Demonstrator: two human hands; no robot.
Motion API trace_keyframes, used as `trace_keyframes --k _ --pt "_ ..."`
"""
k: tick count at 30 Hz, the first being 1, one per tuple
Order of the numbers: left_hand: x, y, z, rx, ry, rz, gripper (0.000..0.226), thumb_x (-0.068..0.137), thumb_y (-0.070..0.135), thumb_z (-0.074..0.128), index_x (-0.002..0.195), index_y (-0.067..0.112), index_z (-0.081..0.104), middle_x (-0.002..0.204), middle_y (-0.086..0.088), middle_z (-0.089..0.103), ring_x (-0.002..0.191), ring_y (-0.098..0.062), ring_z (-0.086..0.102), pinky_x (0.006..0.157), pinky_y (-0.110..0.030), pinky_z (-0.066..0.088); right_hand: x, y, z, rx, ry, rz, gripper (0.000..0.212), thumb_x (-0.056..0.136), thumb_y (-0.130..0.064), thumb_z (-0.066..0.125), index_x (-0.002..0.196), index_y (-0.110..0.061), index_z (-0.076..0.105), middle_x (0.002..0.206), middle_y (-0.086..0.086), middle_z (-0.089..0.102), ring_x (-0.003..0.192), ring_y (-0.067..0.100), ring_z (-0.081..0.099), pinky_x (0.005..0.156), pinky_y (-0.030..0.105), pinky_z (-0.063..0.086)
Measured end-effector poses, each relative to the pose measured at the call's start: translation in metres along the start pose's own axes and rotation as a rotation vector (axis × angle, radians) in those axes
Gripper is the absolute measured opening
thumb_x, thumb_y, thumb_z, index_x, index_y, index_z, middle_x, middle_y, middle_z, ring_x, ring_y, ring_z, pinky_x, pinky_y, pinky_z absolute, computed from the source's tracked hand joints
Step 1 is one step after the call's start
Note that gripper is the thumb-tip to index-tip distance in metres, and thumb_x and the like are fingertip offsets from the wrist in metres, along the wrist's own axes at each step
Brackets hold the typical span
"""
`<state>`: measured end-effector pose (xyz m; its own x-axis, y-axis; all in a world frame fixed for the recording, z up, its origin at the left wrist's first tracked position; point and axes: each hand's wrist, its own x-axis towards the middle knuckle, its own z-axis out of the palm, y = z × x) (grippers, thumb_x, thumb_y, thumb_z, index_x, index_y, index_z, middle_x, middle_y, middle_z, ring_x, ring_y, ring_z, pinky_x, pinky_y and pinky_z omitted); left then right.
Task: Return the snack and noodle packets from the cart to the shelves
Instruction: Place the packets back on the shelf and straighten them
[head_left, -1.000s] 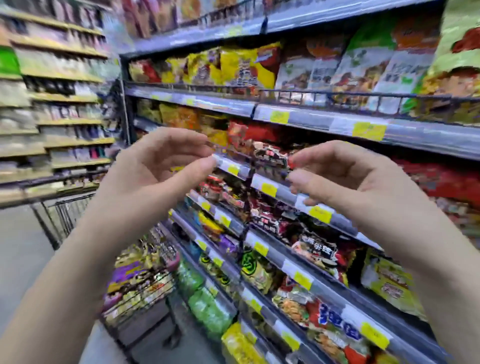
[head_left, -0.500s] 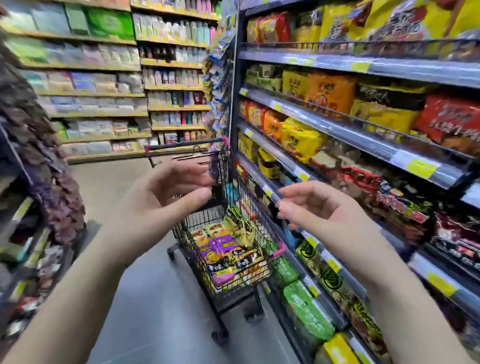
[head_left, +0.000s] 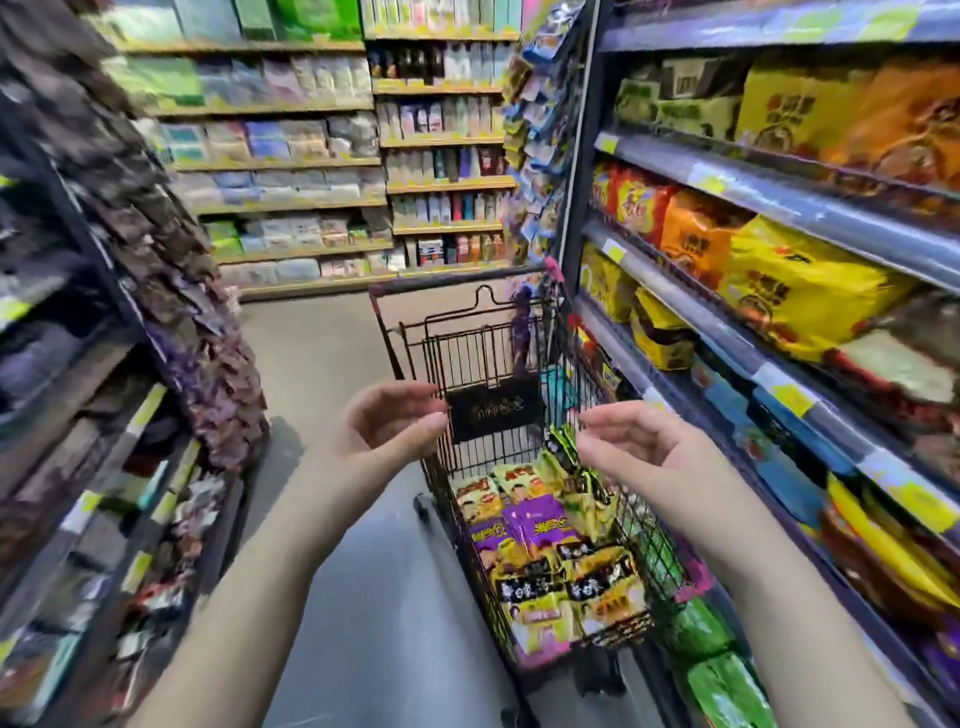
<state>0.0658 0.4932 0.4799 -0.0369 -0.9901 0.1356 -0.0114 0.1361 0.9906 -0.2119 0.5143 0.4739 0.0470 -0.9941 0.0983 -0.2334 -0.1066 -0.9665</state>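
Purple, yellow and black-printed packets are heaped in the basket of the cart, at its near end, low and slightly right of centre. They lie flat with printed faces up, overlapping like tiles. The purple packet on top of the heap appears to be laid with its long axis across the cart and its lettering readable from the person's side. For the packets beneath, the axis cannot be told through the overlap.

Above the heap, the left hand and the right hand are held apart, palms turned towards each other. The fingers of both are loosely curled and nothing is held in either.

The step in hand is judged to be the reach down for the next packet. It would be done well if a top packet were taken first, so that the heap is not dragged, and pinched by an edge rather than crushed across its face. The printed front should be kept outward for shelving.

Further on, the black sign plate is hung on the cart's far wall. To the right, the shelves are stocked with yellow noodle packs standing face out, and the cart is parked just beside them. At the aisle's end, the far shelves are seen only as a blur.
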Motion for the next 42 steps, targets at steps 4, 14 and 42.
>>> trace_keyframes --k 4,14,42 --pt "0.055 -0.028 -0.001 -0.017 0.015 -0.066 0.042 0.082 0.028 0.080 0.118 0.013 0.066 0.113 -0.005 0.076 0.111 -0.024 0.071 0.098 -0.043 0.057 0.066 0.026 -0.006 -0.022 -0.042 0.048 0.036 0.077 -0.042 0.080 0.111 -0.030 0.073 0.105 -0.011 0.078 0.100 0.007 0.073 0.089 0.031 0.059" --pt "0.198 -0.113 -0.013 -0.005 -0.073 -0.233 0.040 0.082 0.028 0.078 0.119 0.015 0.067 0.110 -0.002 0.076 0.105 -0.014 0.073 0.091 -0.035 0.060 0.196 0.090 0.016 -0.092 -0.011 0.182 0.028 0.085 -0.032 0.081 0.111 -0.029 0.074 0.105 -0.008 0.078 0.099 0.010 0.074 0.090 0.032 0.059" --pt "0.420 -0.459 0.060 0.198 0.153 -1.306 0.072 0.090 0.043 0.071 0.136 -0.006 0.044 0.105 -0.014 0.063 0.105 -0.030 0.060 0.093 -0.036 0.051 0.450 0.413 0.081 -0.520 -0.015 0.790 0.027 0.084 -0.026 0.083 0.104 -0.017 0.067 0.091 -0.003 0.068 0.088 0.017 0.065 0.088 0.031 0.052"
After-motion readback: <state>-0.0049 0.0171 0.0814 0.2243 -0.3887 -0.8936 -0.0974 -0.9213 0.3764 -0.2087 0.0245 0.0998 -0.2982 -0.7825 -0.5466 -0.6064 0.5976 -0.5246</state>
